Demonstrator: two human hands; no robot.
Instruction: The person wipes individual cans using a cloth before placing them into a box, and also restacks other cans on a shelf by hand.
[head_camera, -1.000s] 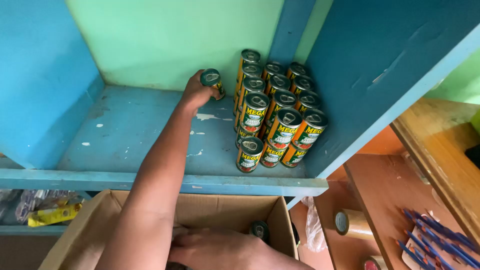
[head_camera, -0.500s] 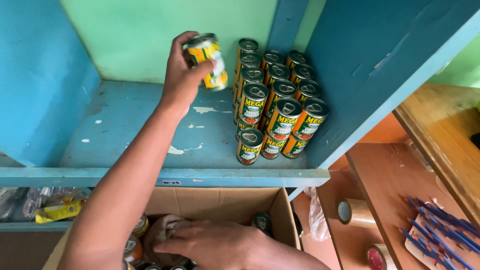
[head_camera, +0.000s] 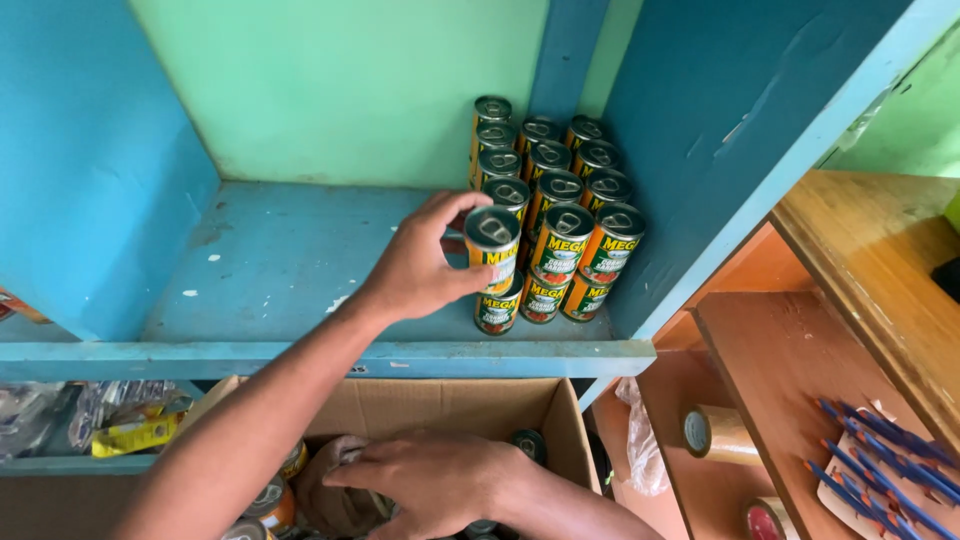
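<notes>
On blue shelf (head_camera: 300, 270), left hand (head_camera: 415, 270) grasping yellow-labelled can (head_camera: 492, 250), right hand (head_camera: 430, 480) clutching in cardboard box (head_camera: 440, 405).

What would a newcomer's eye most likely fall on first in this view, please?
Probably the stack of cans packed into the right corner of the blue shelf, against the green back wall. Next, the left hand gripping one can at the stack's front left, while the right hand reaches into the cardboard box below.

One head view looks down, close, onto the shelf (head_camera: 300, 270)
</notes>
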